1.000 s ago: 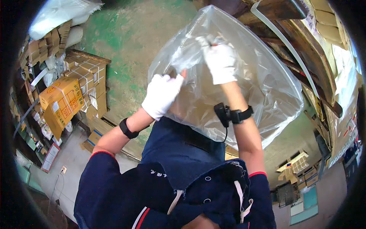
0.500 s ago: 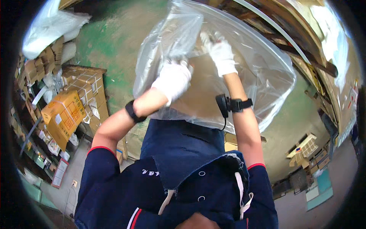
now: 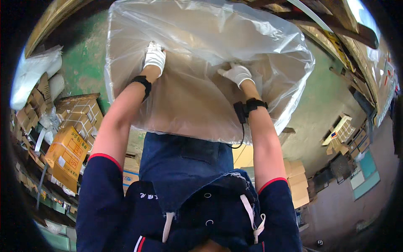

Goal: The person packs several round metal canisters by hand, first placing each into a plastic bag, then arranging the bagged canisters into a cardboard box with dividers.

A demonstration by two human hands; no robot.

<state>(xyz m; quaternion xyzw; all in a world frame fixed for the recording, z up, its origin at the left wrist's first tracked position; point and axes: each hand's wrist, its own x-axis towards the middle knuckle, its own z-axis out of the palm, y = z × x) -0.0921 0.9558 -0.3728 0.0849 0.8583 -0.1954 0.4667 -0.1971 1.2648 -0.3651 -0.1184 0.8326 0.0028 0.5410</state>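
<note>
A large clear plastic bag (image 3: pixel 189 90) spreads out in front of me like a liner, its edges draped outward. Brown cardboard shows through the film, so it seems to lie in or over a big carton. My left hand (image 3: pixel 155 56), in a white glove, reaches into the left part with fingers stretched forward against the film. My right hand (image 3: pixel 238 75), also gloved, lies on the plastic right of the middle, thumb pointing left and fingers apart. Some of its fingertips are hidden by folds. Neither hand visibly grips anything.
At left, strapped cartons (image 3: pixel 84 111) and an opened yellow-brown carton (image 3: pixel 65 153) stand near cluttered shelving. Wooden beams (image 3: pixel 336 25) edge the upper right. Flat cartons (image 3: pixel 296 182) stand beside my right arm. A small strapped bundle (image 3: pixel 342 130) lies on the floor at right.
The bunched plastic has spread wide, showing more cardboard beneath. My left hand has moved left and forward; my right hand has come down nearer to me. My view has shifted slightly.
</note>
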